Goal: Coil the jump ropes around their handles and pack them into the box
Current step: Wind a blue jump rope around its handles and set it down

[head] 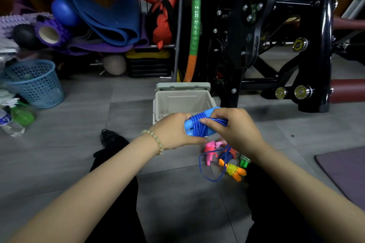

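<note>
Handles of the blue jump rope lie side by side as one bundle, held in the air just above the near rim of the box. Their long axis slants from lower left, near the person, up to the right and toward the box. Blue cord is wound crosswise round the middle, and a loose loop of it hangs down to the floor. The left hand grips the lower end, fingers curled over the top and thumb beneath. The right hand pinches a bunch of cord strands at the bundle's right side, fingers bent. The box stands open on the grey floor, lid tipped back. Under the right hand lie coiled ropes: pink, yellow on orange handles and green
</note>
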{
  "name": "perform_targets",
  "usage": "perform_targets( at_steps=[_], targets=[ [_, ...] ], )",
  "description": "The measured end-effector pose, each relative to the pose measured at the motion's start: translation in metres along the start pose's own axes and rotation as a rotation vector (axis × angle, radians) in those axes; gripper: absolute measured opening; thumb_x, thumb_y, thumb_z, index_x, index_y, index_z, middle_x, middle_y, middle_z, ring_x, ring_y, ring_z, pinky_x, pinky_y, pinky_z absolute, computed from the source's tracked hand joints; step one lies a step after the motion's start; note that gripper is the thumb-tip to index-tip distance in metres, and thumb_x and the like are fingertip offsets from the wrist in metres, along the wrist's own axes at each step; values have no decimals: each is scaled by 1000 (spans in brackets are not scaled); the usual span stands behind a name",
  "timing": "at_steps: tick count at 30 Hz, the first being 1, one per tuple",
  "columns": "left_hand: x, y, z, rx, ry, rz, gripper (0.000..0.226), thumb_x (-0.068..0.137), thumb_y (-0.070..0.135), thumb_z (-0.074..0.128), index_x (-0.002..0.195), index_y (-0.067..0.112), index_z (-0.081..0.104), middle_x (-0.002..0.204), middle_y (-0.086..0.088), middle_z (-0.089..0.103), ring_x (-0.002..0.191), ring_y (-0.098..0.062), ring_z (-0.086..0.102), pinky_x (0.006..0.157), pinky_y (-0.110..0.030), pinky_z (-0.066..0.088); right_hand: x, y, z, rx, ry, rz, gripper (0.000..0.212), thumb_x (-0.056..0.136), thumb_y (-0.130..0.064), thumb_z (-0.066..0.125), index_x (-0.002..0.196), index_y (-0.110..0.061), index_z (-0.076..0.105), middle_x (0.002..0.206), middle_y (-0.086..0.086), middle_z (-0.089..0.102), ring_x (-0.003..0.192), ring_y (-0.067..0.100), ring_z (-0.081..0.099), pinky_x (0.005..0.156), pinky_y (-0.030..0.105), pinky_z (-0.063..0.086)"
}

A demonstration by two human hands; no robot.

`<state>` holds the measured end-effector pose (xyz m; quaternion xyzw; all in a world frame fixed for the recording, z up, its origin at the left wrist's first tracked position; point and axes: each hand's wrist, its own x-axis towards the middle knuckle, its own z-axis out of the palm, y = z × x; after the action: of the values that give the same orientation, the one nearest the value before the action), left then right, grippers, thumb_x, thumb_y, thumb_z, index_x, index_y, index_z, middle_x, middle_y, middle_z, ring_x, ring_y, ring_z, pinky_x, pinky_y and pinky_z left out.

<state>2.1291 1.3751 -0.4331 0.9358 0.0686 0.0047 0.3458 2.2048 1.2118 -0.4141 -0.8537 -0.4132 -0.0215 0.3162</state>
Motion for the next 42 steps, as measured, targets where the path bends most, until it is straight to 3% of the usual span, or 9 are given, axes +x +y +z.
perform_targets(
  at_steps=[4, 8, 10, 13, 16, 28, 35, 38, 42],
  targets=[
    [2, 0, -1, 182, -5, 71, 39, 71, 61, 69, 87, 27, 59, 68, 8, 58, 64, -12, 56, 56, -26, 42, 2, -7, -8, -189, -59, -79, 28, 83, -46, 64, 71, -22, 56, 57, 0, 55, 54, 14, 43, 50, 26, 29],
    [1, -2, -5, 304, -54, 100, 40, 74, 62, 66, 96, 29, 60, 70, 9, 56, 66, -13, 54, 60, -27, 43, 10, -8, -25, -56, -354, -95, 22, 84, -35, 66, 100, -28, 52, 56, -2, 53, 53, 12, 44, 55, 31, 35],
    [1, -1, -5, 317, -79, 115, 38, 75, 63, 65, 97, 32, 59, 71, 9, 57, 66, -13, 53, 61, -27, 43, 11, -8, -32, -170, -463, -177, 20, 85, -30, 67, 103, -31, 60, 68, -5, 61, 58, 9, 46, 60, 30, 38],
    [-1, 3, -7, 297, -107, 125, 35, 75, 63, 65, 92, 34, 57, 73, 8, 59, 65, -12, 53, 63, -28, 46, 14, -10, -38, -335, -460, -325, 15, 87, -32, 64, 102, -31, 65, 88, -14, 64, 75, 3, 50, 62, 16, 33],
    [-2, 8, -10, 300, -94, 136, 38, 73, 63, 65, 91, 30, 58, 70, 9, 57, 63, -10, 53, 59, -27, 43, 18, -12, -43, -382, -414, -411, 17, 88, -38, 61, 98, -26, 64, 89, -13, 64, 88, 7, 52, 59, 18, 29],
    [-3, 29, -33, 506, -43, 178, 45, 78, 69, 52, 80, 25, 61, 58, 6, 52, 58, -10, 48, 55, -27, 35, 24, -20, -48, -97, -403, -293, 37, 80, -46, 64, 60, -28, 38, 49, -7, 40, 52, 12, 37, 49, 20, 27],
    [-13, 36, -40, 610, -60, 359, 47, 76, 73, 45, 94, 33, 62, 49, 8, 40, 48, -7, 39, 60, -31, 40, 28, -16, -47, 313, -606, -110, 55, 77, -48, 63, 52, -5, 41, 48, 1, 29, 48, 16, 25, 46, 26, 21],
    [-17, 35, -38, 556, -80, 375, 54, 74, 74, 39, 94, 30, 63, 51, 10, 43, 49, -9, 42, 55, -26, 35, 25, -11, -40, 436, -639, -63, 59, 79, -50, 68, 51, -5, 42, 46, -2, 29, 45, 10, 25, 44, 19, 21],
    [-24, 32, -33, 216, -149, 314, 35, 76, 66, 47, 72, 33, 57, 49, 3, 55, 47, -9, 51, 52, -20, 37, 16, -4, -28, 596, -569, 59, 47, 80, -44, 62, 60, -4, 48, 53, 1, 40, 47, 6, 35, 45, 15, 30]
  ],
)
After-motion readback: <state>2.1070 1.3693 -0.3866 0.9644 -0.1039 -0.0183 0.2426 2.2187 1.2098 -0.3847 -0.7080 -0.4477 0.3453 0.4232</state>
